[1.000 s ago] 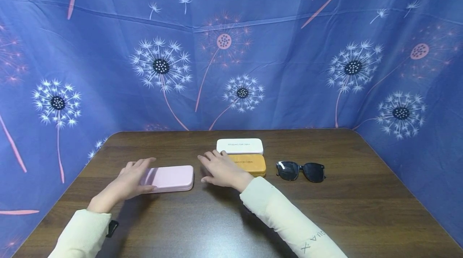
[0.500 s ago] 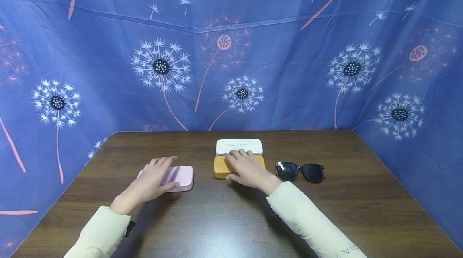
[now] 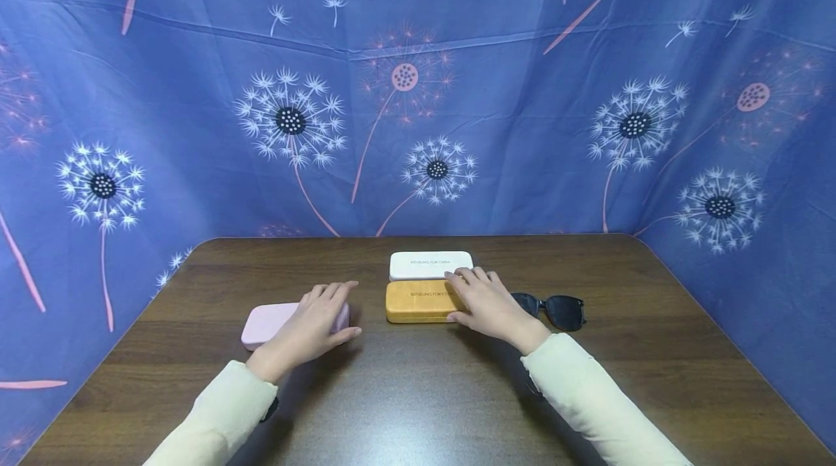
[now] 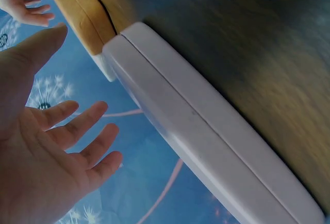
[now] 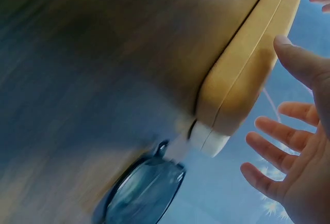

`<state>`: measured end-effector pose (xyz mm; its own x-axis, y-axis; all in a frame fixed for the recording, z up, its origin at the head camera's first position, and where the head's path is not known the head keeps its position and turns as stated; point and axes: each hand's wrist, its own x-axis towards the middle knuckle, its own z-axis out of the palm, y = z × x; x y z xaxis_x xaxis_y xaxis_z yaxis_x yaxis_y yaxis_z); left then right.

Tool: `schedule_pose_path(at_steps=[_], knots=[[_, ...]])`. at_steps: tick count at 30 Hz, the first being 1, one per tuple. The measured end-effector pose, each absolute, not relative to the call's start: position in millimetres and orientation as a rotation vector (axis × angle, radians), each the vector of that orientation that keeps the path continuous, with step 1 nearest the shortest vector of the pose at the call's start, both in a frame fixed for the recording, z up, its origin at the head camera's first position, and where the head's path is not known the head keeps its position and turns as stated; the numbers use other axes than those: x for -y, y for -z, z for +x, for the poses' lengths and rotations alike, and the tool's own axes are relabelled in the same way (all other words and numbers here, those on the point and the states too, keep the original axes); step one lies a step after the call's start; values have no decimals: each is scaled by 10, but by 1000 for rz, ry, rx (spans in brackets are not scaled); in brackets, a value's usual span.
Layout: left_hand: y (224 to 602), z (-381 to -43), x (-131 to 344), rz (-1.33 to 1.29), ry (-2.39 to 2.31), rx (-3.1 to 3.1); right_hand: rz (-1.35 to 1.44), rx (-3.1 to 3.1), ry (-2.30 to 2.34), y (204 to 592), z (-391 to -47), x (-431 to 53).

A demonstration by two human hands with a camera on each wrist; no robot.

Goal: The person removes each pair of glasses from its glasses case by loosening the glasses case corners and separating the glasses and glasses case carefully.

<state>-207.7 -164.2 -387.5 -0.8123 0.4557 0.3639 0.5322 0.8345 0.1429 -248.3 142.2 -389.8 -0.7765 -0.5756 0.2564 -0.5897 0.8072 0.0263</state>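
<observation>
A pink glasses case [image 3: 268, 324] lies closed on the table at the left. My left hand [image 3: 310, 324] is over its right part, hiding some of it; in the left wrist view that hand [image 4: 62, 136] has its fingers spread and holds nothing. A yellow glasses case [image 3: 418, 303] lies in the middle, right in front of a white glasses case [image 3: 431, 263]. Over the yellow case's right end hovers my right hand [image 3: 493, 310], its fingers [image 5: 278, 159] spread and gripping nothing. Black sunglasses [image 3: 564, 312] rest to the right, their left lens partly covered by that hand.
The brown wooden table [image 3: 418, 393] carries everything. A blue curtain [image 3: 522, 125] with dandelion prints hangs behind it and along both sides. Pale sleeves [image 3: 594, 393] cover both forearms.
Both hands have moved right: the left across the pink case toward its right end, the right from the yellow case's left end to its right end. The cases and sunglasses stay put.
</observation>
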Motion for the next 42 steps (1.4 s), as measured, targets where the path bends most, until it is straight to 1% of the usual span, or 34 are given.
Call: schedule_pose_path(at_steps=[6, 14, 28, 42], knots=[[3884, -2131, 1512, -762, 330, 2730, 858, 2760, -97, 3936, -2484, -1577], [3961, -2234, 1338, -758, 284, 2778, 800, 2859, -91, 3944, -2485, -1652], [4039, -2340, 1098, -735, 256, 2843, 783, 2936, -91, 3996, -2536, -1642], [4095, -2426, 1018, -740, 303, 2826, 756, 2962, -175, 4020, -2575, -1618]])
